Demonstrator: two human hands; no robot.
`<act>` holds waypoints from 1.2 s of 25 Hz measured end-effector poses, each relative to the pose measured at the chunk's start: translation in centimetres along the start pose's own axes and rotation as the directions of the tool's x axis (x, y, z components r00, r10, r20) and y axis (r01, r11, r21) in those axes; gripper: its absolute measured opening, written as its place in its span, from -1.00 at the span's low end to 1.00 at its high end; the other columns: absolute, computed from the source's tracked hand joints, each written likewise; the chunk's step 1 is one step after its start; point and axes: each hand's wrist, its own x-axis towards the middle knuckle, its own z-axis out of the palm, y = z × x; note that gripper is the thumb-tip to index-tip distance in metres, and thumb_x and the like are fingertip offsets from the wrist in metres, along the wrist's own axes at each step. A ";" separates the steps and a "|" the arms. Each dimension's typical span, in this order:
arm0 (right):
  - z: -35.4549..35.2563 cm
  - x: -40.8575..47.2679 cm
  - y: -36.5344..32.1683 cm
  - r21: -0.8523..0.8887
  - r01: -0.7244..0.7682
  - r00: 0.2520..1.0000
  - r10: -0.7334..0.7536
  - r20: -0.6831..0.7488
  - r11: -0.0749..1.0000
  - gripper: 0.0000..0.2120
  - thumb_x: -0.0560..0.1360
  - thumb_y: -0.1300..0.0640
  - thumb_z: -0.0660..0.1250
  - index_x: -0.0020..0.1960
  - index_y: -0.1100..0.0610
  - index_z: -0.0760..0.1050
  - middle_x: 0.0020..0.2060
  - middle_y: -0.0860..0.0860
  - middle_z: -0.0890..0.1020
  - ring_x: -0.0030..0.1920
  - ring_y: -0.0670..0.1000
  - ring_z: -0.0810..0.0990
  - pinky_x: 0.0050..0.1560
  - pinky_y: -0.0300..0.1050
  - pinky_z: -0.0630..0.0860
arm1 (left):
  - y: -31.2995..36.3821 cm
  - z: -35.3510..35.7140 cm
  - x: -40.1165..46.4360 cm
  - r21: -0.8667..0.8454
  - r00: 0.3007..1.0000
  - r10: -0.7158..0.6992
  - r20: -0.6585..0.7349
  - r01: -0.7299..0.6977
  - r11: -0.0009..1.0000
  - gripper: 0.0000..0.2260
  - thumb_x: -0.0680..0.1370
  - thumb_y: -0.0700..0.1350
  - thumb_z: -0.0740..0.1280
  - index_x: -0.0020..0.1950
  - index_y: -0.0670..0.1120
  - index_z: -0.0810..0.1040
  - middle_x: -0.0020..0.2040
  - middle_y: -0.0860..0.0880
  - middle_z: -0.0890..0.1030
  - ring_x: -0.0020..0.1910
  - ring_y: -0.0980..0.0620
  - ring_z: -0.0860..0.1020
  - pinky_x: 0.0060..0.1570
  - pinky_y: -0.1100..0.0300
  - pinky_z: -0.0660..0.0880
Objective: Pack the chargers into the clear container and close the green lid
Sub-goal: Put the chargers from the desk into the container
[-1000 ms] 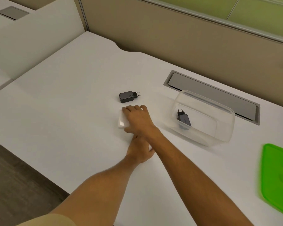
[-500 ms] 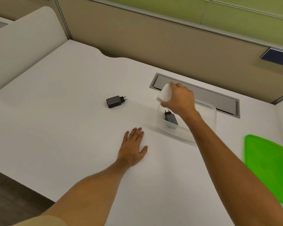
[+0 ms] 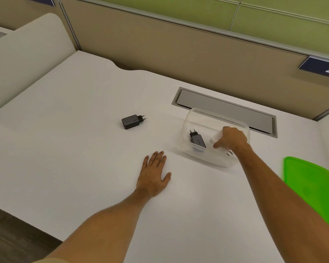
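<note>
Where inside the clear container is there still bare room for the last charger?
The clear container is crowded: a black charger lies left, and the right hand holds a white charger beside it. The far strip below the back rim looks bare.

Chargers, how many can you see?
3. One black charger lies on the desk, a second black charger sits in the clear container, and a white charger is in the right hand inside it.

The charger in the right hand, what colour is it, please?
White, seen in the head view.
</note>
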 end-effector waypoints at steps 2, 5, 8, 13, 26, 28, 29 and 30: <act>0.4 0.1 0.1 0.005 -0.011 0.999 0.011 0.030 1.000 -0.35 0.22 -0.11 0.56 0.18 0.16 0.44 0.05 0.12 0.62 0.06 0.18 0.59 0.07 0.04 0.50 | 0.0 0.0 0.0 0.000 1.000 0.002 -0.004 -0.002 1.000 -0.39 0.54 0.21 -0.01 0.53 -0.07 0.15 0.57 -0.01 0.13 0.55 0.03 -0.01 0.51 0.01 -0.15; 1.0 0.2 0.2 -0.003 -0.013 0.997 0.013 0.073 1.000 -0.38 0.24 -0.08 0.55 0.17 0.17 0.45 0.05 0.12 0.62 0.05 0.18 0.58 0.05 0.04 0.50 | 0.0 0.0 0.0 -0.007 1.000 0.003 0.004 -0.003 1.000 -0.38 0.54 0.21 -0.03 0.53 -0.07 0.14 0.57 -0.01 0.11 0.55 0.04 -0.03 0.51 0.01 -0.16; 1.6 0.2 0.2 -0.008 -0.027 0.995 0.028 0.100 1.000 -0.47 0.29 -0.04 0.50 0.15 0.18 0.46 0.02 0.13 0.62 -0.02 0.16 0.56 -0.04 -0.01 0.47 | 0.0 0.0 0.0 -0.002 1.000 0.000 0.009 0.000 1.000 -0.38 0.54 0.21 -0.04 0.53 -0.07 0.14 0.57 0.00 0.10 0.55 0.04 -0.04 0.52 0.00 -0.15; 2.3 0.1 0.2 -0.025 -0.020 0.992 0.023 0.125 0.999 -0.56 0.36 0.01 0.43 0.15 0.21 0.46 0.06 0.15 0.61 0.04 0.20 0.58 0.00 0.01 0.50 | 0.0 0.0 0.0 0.002 1.000 -0.001 0.010 0.001 1.000 -0.38 0.55 0.21 -0.02 0.53 -0.08 0.15 0.57 -0.02 0.12 0.55 0.03 -0.02 0.52 -0.02 -0.12; -5.8 0.1 -11.3 -0.060 0.217 0.865 -0.221 -0.450 0.974 -0.78 0.45 0.03 0.27 -0.11 0.18 0.55 -0.22 0.10 0.65 -0.18 0.18 0.58 0.16 0.04 0.37 | 0.0 -0.1 0.0 0.006 0.999 -0.011 0.038 0.011 1.000 -0.38 0.55 0.23 -0.05 0.54 -0.06 0.08 0.58 -0.02 0.06 0.55 0.03 -0.06 0.52 -0.04 -0.11; -5.0 -0.2 -13.9 -0.102 0.299 0.846 -0.314 -0.431 0.949 -0.76 0.46 0.03 0.27 -0.04 0.17 0.58 -0.23 0.08 0.65 -0.15 0.16 0.60 0.20 0.05 0.34 | 0.1 -0.2 0.1 0.000 0.999 -0.014 0.046 0.014 1.000 -0.37 0.55 0.23 -0.06 0.54 -0.06 0.07 0.58 -0.02 0.04 0.55 0.02 -0.07 0.52 -0.05 -0.11; -4.4 -0.3 -15.1 -0.133 0.341 0.835 -0.365 -0.411 0.931 -0.75 0.46 0.02 0.27 0.00 0.16 0.58 -0.22 0.07 0.66 -0.14 0.15 0.61 0.23 0.06 0.33 | 0.1 -0.2 0.1 -0.001 0.999 -0.014 0.045 0.014 1.000 -0.37 0.55 0.23 -0.06 0.54 -0.07 0.07 0.58 -0.02 0.04 0.55 0.02 -0.07 0.52 -0.05 -0.11; -3.7 -0.5 -16.3 -0.165 0.383 0.824 -0.417 -0.384 0.909 -0.74 0.47 0.02 0.27 0.03 0.16 0.59 -0.19 0.07 0.68 -0.13 0.14 0.62 0.25 0.06 0.31 | 0.1 -0.2 0.0 -0.001 0.999 -0.014 0.043 0.014 1.000 -0.37 0.55 0.23 -0.06 0.54 -0.07 0.07 0.58 -0.02 0.04 0.55 0.02 -0.08 0.52 -0.05 -0.12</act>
